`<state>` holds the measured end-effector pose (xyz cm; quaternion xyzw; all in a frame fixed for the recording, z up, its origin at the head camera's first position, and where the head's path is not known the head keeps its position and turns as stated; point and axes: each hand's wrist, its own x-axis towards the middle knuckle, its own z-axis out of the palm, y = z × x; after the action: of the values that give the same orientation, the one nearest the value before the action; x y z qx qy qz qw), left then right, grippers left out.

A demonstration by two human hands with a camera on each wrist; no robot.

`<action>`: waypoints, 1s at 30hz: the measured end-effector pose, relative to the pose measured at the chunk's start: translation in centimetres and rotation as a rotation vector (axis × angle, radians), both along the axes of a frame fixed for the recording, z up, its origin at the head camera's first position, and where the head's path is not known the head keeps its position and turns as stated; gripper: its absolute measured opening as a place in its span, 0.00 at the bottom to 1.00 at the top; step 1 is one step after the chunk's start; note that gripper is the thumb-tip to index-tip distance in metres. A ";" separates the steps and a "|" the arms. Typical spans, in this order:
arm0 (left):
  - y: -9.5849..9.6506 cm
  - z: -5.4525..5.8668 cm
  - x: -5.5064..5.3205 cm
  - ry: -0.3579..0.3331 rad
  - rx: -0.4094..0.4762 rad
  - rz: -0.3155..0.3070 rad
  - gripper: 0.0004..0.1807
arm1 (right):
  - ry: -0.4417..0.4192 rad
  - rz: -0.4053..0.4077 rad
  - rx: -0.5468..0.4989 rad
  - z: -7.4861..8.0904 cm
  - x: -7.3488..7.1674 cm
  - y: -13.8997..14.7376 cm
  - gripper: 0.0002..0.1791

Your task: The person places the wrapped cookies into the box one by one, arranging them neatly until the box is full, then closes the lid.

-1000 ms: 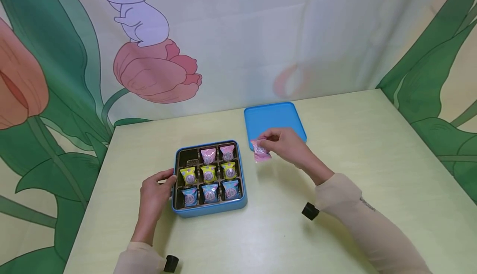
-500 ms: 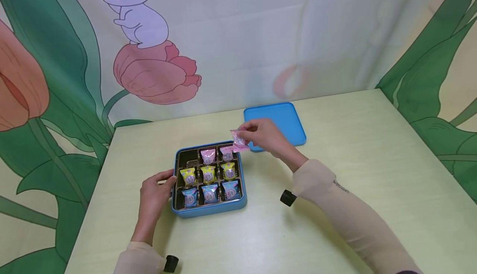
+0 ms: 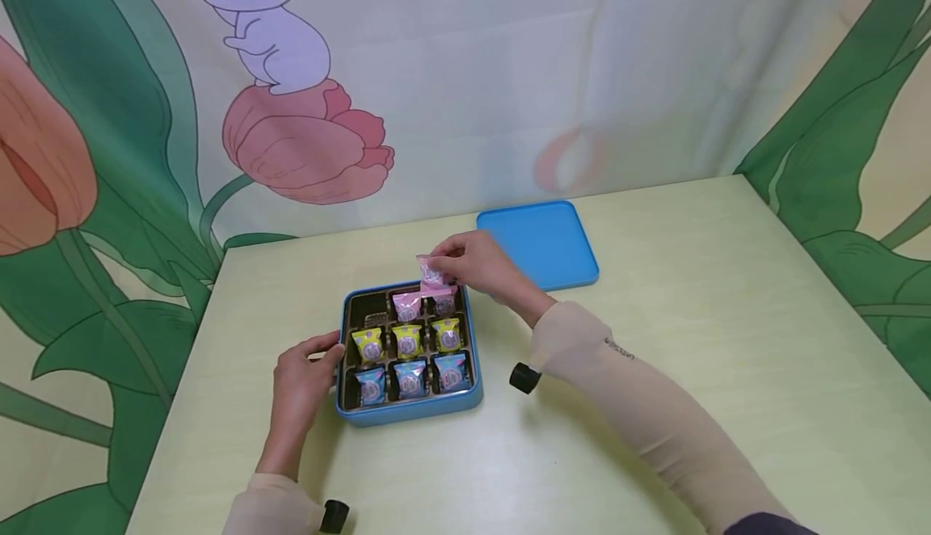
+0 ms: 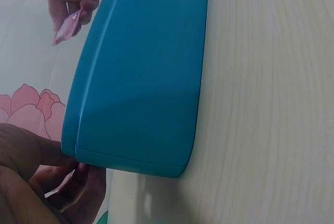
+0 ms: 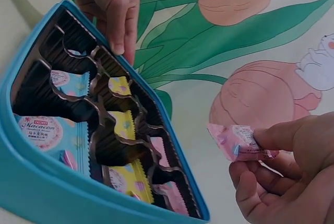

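In the head view, my right hand (image 3: 480, 263) pinches a pink wrapped macaron packet (image 3: 431, 273) between thumb and fingers, above the back edge of a blue box (image 3: 410, 414). The same packet (image 5: 237, 141) shows in the right wrist view with printed lettering. My left hand (image 3: 304, 369) holds the box's left side, thumb at the rim; the left wrist view shows its fingers (image 4: 86, 195) curled by the box corner. Inside, a dark divided tray carries pink packets (image 3: 407, 306) at the back, yellow packets (image 3: 408, 341) mid-row and blue packets (image 3: 411, 377) in front. The back-left compartment is bare.
A blue lid (image 3: 541, 240) lies flat on the pale table (image 3: 553, 470), behind and right of the box. A printed curtain (image 3: 465, 82) with flowers and a white animal hangs behind the table.
My right hand has carried the pink packet leftward, from in front of the lid to above the box's back edge. The left hand and the box have stayed in place.
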<state>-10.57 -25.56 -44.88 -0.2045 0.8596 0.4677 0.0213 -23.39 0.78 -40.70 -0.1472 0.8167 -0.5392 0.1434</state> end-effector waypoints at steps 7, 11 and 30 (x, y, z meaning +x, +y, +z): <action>-0.1 -0.2 0.2 0.013 0.000 0.005 0.20 | -0.011 0.036 -0.013 -0.4 -0.1 -2.1 0.10; -0.1 -0.2 0.2 0.027 0.001 0.003 0.20 | -0.031 0.054 -0.027 -0.5 -0.2 -3.1 0.10; 0.1 -0.3 -0.1 0.025 0.016 0.012 0.20 | 0.012 0.052 0.048 -1.2 -0.8 -7.6 0.08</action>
<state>-10.68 -25.46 -45.16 -0.2035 0.8549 0.4771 0.0093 -24.20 -6.84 -41.86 -0.1679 0.8262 -0.5146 0.1560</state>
